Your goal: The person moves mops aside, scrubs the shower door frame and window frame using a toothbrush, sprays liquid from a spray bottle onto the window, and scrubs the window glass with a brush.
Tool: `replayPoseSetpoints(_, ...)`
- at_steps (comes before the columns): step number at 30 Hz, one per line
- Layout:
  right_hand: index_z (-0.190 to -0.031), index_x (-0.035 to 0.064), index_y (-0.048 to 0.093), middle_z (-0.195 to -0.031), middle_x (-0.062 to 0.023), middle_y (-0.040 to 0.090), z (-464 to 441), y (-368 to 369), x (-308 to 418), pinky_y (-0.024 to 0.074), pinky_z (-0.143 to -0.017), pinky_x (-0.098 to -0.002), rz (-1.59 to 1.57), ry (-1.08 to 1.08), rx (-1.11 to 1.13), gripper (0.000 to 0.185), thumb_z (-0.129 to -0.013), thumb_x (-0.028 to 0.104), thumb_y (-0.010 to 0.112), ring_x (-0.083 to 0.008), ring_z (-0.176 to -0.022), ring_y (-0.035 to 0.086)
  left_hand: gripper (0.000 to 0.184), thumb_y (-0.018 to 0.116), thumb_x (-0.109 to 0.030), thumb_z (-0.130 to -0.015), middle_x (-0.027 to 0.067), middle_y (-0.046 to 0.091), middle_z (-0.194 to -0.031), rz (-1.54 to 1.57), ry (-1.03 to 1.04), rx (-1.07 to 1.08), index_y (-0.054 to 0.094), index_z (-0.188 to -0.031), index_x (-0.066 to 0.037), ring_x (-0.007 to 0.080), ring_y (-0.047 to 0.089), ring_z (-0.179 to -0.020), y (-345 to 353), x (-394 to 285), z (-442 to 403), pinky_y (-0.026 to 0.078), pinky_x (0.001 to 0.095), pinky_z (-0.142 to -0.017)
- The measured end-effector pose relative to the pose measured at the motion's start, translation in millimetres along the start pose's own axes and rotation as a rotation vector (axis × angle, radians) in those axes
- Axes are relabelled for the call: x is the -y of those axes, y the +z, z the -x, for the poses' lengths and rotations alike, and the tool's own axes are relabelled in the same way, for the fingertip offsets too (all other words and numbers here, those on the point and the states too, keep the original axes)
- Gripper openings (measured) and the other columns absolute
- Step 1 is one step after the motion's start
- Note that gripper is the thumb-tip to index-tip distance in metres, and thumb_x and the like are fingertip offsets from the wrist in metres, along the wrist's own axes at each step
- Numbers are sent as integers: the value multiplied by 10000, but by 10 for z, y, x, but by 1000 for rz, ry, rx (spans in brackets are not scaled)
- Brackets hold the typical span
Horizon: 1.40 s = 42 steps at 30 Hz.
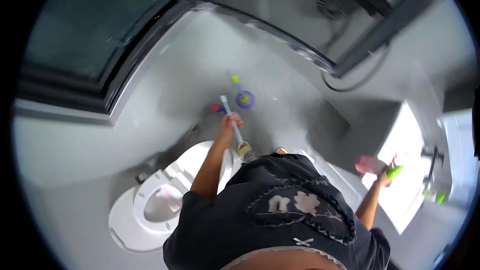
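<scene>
My left hand [231, 123] is closed around a long, pale blue-grey stick-like handle [224, 103], held out above the floor beside the toilet [122, 220]. The kind of tool does not show clearly. Near it on the floor are a round purple item [245, 101] with a yellow-green-tipped handle and a small red and blue object [217, 108]. Over at the right, my right hand [384, 178] is at the white washbasin [406, 140], fingers wrapped around a bottle with translucent pink body [369, 165] and bright green top [395, 171]. Motion blurs the bottle.
The toilet seat is down with its bowl exposed; something pinkish shows inside. A dark tap [434, 157] stands at the basin, with another green-topped item [440, 197] beyond it. Dark-framed glass [265, 25] borders the far side, and a dark hose [345, 89] loops down there.
</scene>
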State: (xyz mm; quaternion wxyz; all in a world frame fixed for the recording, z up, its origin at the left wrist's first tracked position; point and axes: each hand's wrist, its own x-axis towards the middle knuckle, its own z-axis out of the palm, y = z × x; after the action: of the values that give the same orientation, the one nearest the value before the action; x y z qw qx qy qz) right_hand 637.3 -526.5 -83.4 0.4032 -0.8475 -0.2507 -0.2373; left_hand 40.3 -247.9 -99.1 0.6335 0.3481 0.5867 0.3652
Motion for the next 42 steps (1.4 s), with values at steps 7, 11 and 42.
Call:
replayPoseSetpoints(7, -1250, -14, 362, -1167, -141, 477, -395, -488, 960, 410, -859, -311, -590, 246, -18, 496, -804, 35, 574, -208, -1038, 487, 324, 411, -312, -914, 105, 581, -942, -13, -55, 32, 449, -1129, -73, 183, 567, -838, 174, -7, 3, 464, 289, -764)
replayPoseSetpoints(11, -1208, 12, 435, -1037, -141, 522, -535, -530, 647, 427, -791, -288, -61, -102, -79, 476, -775, 88, 615, -197, -909, 541, 309, 385, -292, -926, 104, 573, -951, -48, -94, 69, 433, -1138, -72, 176, 552, -830, 323, 0, -60, 459, 281, -763)
replayPoseSetpoints(42, -1133, 41, 490, -961, -80, 571, 2143, 709, 4770, 440, -774, -272, -769, -220, 1581, 298, -880, 197, 509, -143, -889, 538, 154, 333, -180, -947, 99, 533, -1035, 75, 425, 190, 398, -1042, -78, 209, 513, -1063, -843, -1168, 263, 382, 288, -866)
